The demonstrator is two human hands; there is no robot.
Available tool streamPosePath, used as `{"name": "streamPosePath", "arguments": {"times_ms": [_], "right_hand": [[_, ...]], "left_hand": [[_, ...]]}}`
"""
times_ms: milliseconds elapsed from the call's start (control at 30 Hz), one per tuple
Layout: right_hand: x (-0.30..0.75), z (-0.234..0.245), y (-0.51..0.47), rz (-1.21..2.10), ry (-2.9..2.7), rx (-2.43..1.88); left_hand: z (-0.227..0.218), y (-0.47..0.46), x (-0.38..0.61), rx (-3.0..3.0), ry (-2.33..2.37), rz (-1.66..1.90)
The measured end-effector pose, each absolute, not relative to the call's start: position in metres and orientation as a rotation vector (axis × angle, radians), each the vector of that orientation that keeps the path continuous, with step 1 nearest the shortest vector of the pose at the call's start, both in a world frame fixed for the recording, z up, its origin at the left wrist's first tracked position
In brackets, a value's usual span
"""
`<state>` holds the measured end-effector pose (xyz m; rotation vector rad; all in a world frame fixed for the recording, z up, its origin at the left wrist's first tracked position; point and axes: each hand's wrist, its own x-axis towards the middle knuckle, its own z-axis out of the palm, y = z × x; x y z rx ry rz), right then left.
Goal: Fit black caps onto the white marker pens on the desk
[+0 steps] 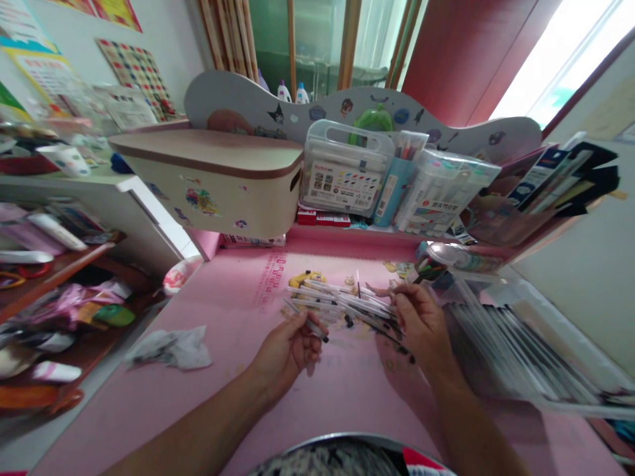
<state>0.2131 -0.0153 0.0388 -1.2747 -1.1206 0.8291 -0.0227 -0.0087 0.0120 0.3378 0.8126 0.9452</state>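
Observation:
On the pink desk [238, 370] lies a loose heap of several white marker pens [342, 301] with dark ends. My left hand [290, 347] is curled round one white marker [305, 318] at the near left edge of the heap. My right hand [421, 324] sits at the heap's right side, fingers pinched on the ends of a bundle of white markers. The two hands are about a hand's width apart.
A clear open case of markers [520, 357] lies to the right. A crumpled tissue [171, 349] rests at left. A cream storage box [213, 178], two marker cases [342, 172] and books [560, 178] stand along the back shelf. Cluttered shelves [54, 291] fill the left.

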Motion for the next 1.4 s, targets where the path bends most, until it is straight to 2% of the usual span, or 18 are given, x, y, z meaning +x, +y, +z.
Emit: {"name": "streamPosePath", "arguments": {"times_ms": [267,600,833,1067,1400], "right_hand": [[0.215,0.040,-0.013,0.358,-1.600,-1.501],[0.182,0.021,-0.021,0.291,-2.057,-1.450],[0.145,0.006,-0.022,-0.008,-2.327,-1.478],[0.139,0.003,-0.022,-0.006,-2.370,-1.465],[0.145,0.003,-0.028,0.341,-2.286,-1.336]], "left_hand": [[0.013,-0.006,-0.024,0.279,0.847,0.932],[0.016,-0.003,-0.025,0.256,0.868,1.128],[0.024,-0.003,-0.025,0.211,0.905,1.192],[0.017,-0.003,-0.027,0.209,0.865,1.173],[0.005,-0.004,-0.025,0.371,0.865,1.087]]}}
